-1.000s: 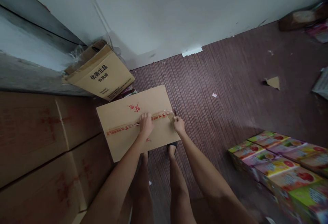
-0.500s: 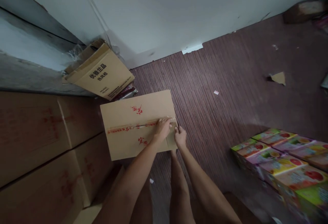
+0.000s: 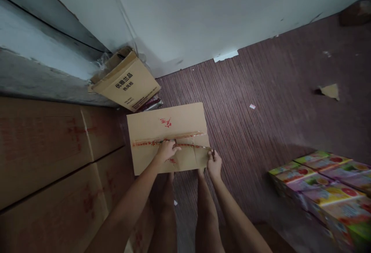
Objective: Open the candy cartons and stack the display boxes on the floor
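Observation:
A cardboard box (image 3: 165, 110) with red print lies on the floor in front of me, over my feet. Red-lettered tape (image 3: 142, 143) runs along its middle seam, which has parted toward the right end. My left hand (image 3: 166, 151) is at the seam, fingers curled over the edge of the near flap (image 3: 185, 155), thumb out to the right. At the box's right edge, my right hand (image 3: 214, 164) is closed, with a small dark thing (image 3: 213, 152) showing at its fingers. What that thing is, I cannot make out.
Large stacked cartons (image 3: 46, 141) stand on the left. An opened carton (image 3: 124, 83) leans in the corner by the white wall (image 3: 197, 13). Colourful fruit-printed boxes (image 3: 315, 181) are at the lower right. A cardboard scrap (image 3: 330, 90) lies on the striped floor (image 3: 261, 137).
My left hand has moved left along the seam, away from the right end. The seam has parted there, and the near flap edge stands apart from the far one. The view has shifted slightly.

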The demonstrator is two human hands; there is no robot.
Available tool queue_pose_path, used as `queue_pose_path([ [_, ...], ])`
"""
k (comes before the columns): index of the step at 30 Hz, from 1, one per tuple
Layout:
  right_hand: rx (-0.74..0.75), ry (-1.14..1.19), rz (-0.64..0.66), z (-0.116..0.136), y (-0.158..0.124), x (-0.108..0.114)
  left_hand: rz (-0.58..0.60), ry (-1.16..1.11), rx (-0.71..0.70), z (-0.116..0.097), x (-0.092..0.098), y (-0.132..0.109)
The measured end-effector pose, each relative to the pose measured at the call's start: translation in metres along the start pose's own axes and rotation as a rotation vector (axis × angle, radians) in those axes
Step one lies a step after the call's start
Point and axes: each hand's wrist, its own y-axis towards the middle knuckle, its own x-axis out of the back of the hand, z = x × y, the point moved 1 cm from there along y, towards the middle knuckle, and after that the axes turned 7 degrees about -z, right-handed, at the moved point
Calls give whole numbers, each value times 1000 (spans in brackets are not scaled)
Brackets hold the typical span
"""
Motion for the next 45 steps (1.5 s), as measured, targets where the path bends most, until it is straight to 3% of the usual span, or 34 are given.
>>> queue_pose_path([
  [3, 11, 6, 36, -1, -12, 10, -67, 29, 58, -3, -1, -40],
  [8, 56, -67, 80, -4, -46, 45, -138, -3, 82, -44, -17, -122],
  [10, 91, -106, 100, -6, -58, 59, -136, -25, 78, -54, -22, -139],
  [12, 105, -137, 111, -7, -64, 68, -113, -44, 51, -50, -19, -138],
  [14, 86, -158, 101, -7, -64, 70, -82, -48, -6, -29, -8, -120],
  [17, 44, -173, 72, -7, -59, 65, -77, 31, -65, 32, 21, -85],
  [20, 49, -173, 53, -9, -57, 60, -77, 163, 128, 98, 46, -65],
  [22, 53, -168, 43, -12, -59, 60, -64, 185, 226, 125, 54, -69],
  [24, 53, -167, 30, -17, -64, 63, -51, 178, 246, 133, 52, -92],
  [28, 84, -145, 15, -31, -82, 80, -24, 181, 310, 114, 28, -197],
  [30, 113, -171, 63, -41, -96, 99, 101, 149, 369, 102, 7, -254],
  [32, 92, -281, 170, -51, -111, 125, 180, 134, 426, 96, -11, -291],
  [35, -61, -452, 258, -60, -126, 168, 253, 115, 388, 93, -28, -305],
  [38, -252, -532, 96, -47, -121, 202, 314, 48, 365, 88, -30, -299],
  [40, -306, -550, 27, -27, -108, 213, 345, -20, 397, 80, -27, -297],
  [45, -95, -612, 105, 40, -57, 203, 296, -120, 535, 41, -9, -293],
])
